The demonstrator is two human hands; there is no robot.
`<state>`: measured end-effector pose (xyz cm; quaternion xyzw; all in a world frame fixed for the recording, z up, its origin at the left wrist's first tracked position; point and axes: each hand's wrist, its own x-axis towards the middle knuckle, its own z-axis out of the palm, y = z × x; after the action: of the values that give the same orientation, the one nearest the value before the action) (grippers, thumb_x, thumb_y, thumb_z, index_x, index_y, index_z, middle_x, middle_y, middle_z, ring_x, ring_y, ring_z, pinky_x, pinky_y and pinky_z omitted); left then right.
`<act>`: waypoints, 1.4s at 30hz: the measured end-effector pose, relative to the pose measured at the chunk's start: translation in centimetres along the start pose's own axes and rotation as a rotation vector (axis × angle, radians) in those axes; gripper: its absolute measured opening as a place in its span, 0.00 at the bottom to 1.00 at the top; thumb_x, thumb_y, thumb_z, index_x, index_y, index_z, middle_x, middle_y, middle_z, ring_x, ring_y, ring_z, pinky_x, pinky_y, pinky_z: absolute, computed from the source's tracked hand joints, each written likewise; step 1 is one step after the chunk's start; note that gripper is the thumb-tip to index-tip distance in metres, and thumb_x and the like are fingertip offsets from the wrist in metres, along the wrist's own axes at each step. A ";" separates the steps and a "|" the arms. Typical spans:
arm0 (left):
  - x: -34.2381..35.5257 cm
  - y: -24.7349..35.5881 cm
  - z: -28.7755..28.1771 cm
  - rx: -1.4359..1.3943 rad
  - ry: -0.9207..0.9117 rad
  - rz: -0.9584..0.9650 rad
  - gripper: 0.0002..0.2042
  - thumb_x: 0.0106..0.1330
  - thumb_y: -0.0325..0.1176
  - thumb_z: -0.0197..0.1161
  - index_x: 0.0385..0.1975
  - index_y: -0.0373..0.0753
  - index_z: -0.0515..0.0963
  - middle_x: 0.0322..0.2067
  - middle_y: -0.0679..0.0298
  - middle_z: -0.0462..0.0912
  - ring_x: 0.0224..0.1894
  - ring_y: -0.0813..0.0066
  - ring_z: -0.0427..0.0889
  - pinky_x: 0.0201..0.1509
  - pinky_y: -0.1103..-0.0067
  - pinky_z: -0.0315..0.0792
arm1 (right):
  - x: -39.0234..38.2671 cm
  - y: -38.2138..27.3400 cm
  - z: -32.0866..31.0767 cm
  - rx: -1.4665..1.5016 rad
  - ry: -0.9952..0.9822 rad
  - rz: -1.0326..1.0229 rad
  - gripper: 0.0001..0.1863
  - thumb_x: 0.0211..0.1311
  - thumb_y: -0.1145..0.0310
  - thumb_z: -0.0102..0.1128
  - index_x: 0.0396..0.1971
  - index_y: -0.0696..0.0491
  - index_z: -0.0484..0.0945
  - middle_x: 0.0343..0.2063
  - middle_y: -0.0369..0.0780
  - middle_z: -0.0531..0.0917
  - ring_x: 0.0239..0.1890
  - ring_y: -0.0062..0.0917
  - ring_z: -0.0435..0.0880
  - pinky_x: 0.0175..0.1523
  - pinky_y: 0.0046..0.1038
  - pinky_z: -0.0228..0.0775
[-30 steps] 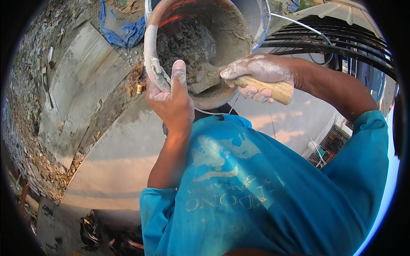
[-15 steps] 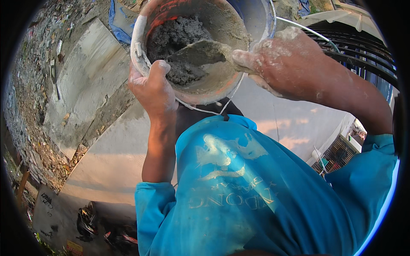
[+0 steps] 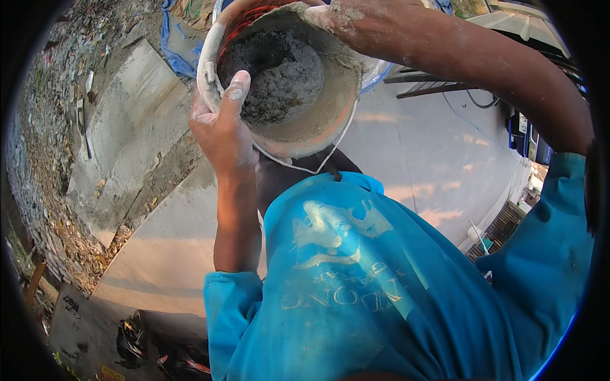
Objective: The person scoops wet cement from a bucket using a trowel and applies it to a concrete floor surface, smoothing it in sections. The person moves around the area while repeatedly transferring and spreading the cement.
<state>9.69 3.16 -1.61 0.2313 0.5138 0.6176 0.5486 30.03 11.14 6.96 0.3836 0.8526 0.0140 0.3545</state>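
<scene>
My left hand (image 3: 223,130) is closed on the rim of a mortar-caked bucket (image 3: 298,136), thumb over the lip. Wet grey mortar (image 3: 279,82) lies in its bottom. My right hand (image 3: 352,24) is at the bucket's upper right, closed on the trowel, whose handle it hides; only part of what looks like the dirty blade shows along the upper rim. A pale cord or bail hangs under the bucket, near my blue shirt.
A second, blue-rimmed bucket (image 3: 378,79) stands behind. Pale slabs (image 3: 108,146), rubble (image 3: 38,171) and a crumpled blue sheet (image 3: 178,47) lie on the left. Black metal bars (image 3: 413,76) are at upper right; below them is a grey paved surface (image 3: 419,152), with a grate at lower right.
My right hand and trowel have moved up from inside the bucket to its upper rim, uncovering the mortar. My left hand and the bucket have shifted slightly left.
</scene>
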 end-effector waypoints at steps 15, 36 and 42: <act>-2.2 2.1 -5.9 0.135 -0.283 -0.027 0.26 0.52 0.28 0.58 0.53 0.22 0.72 0.37 0.60 0.77 0.36 0.77 0.75 0.40 0.82 0.70 | -1.8 -8.2 -5.2 0.055 -0.009 0.082 0.11 0.53 0.64 0.68 0.33 0.54 0.85 0.26 0.41 0.86 0.33 0.33 0.88 0.36 0.36 0.80; -12.1 -1.1 -8.8 0.282 -0.993 -0.306 0.34 0.45 0.20 0.53 0.60 0.17 0.66 0.64 0.45 0.67 0.68 0.60 0.63 0.74 0.68 0.51 | -19.4 -33.8 6.5 2.924 -0.282 0.740 0.18 0.67 0.56 0.56 0.42 0.57 0.72 0.17 0.36 0.73 0.09 0.21 0.71 0.17 0.24 0.68; -18.5 -3.9 -8.7 0.421 -1.070 -0.392 0.35 0.45 0.20 0.53 0.61 0.17 0.64 0.64 0.45 0.66 0.69 0.59 0.62 0.74 0.68 0.50 | -28.0 -33.9 9.2 2.932 -0.116 0.773 0.18 0.67 0.57 0.55 0.43 0.58 0.74 0.22 0.39 0.77 0.12 0.23 0.75 0.18 0.25 0.70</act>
<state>9.36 -17.63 -3.09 0.5143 0.3108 0.1884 0.7768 26.61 -33.67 6.67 0.5800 -0.0517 -0.7465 -0.3220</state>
